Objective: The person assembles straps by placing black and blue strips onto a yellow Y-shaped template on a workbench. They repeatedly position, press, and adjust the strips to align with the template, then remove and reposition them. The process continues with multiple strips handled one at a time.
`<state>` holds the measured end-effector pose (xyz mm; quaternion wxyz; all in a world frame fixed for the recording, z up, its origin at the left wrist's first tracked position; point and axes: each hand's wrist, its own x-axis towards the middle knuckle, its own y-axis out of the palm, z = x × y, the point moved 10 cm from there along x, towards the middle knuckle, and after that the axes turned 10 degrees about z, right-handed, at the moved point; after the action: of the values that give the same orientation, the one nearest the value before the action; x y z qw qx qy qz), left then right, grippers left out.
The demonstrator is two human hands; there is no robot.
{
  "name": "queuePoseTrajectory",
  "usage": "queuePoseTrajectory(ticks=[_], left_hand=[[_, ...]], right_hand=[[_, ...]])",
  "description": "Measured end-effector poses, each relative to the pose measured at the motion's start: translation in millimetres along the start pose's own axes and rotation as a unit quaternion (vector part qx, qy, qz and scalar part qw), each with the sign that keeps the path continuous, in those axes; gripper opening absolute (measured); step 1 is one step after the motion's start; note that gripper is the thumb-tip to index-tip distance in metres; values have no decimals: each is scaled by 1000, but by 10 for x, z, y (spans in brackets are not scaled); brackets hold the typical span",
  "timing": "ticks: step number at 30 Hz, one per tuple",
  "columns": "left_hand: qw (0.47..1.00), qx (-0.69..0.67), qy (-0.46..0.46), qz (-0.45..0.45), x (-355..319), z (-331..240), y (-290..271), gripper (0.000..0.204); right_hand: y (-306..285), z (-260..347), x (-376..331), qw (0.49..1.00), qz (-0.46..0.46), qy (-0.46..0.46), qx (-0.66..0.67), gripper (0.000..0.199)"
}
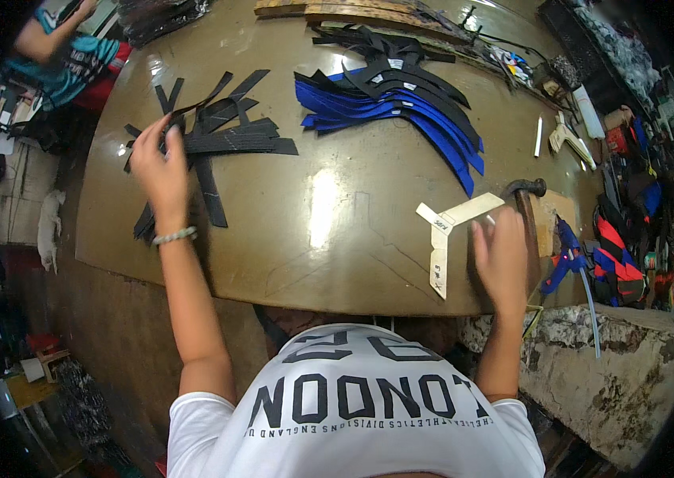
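At the left side of the table (257, 239), the left hand (163, 171) reaches over the near end of a loose pile of black strips (233, 142), fingers bent and thumb apart from them; whether it has hold of one cannot be told. A beaded bracelet (174, 236) circles that wrist. The right hand (504, 259) is half curled beside the cream Y-shaped card (442, 227), with a small pale tip at its fingers; whether it grips something there is unclear.

The card lies flat near the table's front edge, one arm reaching toward the right hand. Left of it, a faint Y-shaped outline (368, 215) is drawn on the tabletop. Just beyond the right hand are a hammer (527, 188) and a blue glue gun (566, 255). Farther back, blue and black cut pieces (393, 103) lie stacked, overlapping. At the upper left is another person (74, 64) in a teal shirt.
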<state>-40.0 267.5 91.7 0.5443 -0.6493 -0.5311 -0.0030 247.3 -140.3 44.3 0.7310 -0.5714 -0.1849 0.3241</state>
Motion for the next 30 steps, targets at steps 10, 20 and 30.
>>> queuePoseTrajectory(ticks=[10, 20, 30], left_hand=[[922, 64, 121, 362, 593, -2226, 2633, 27], [919, -150, 286, 225, 405, -2574, 1131, 28], [865, -117, 238, 427, -1218, -2314, 1222, 22]], right_hand=[[48, 265, -76, 975, -4, -221, 37, 26], [351, 774, -421, 938, 39, -316, 138, 20], [379, 1036, -767, 916, -52, -382, 115, 29]])
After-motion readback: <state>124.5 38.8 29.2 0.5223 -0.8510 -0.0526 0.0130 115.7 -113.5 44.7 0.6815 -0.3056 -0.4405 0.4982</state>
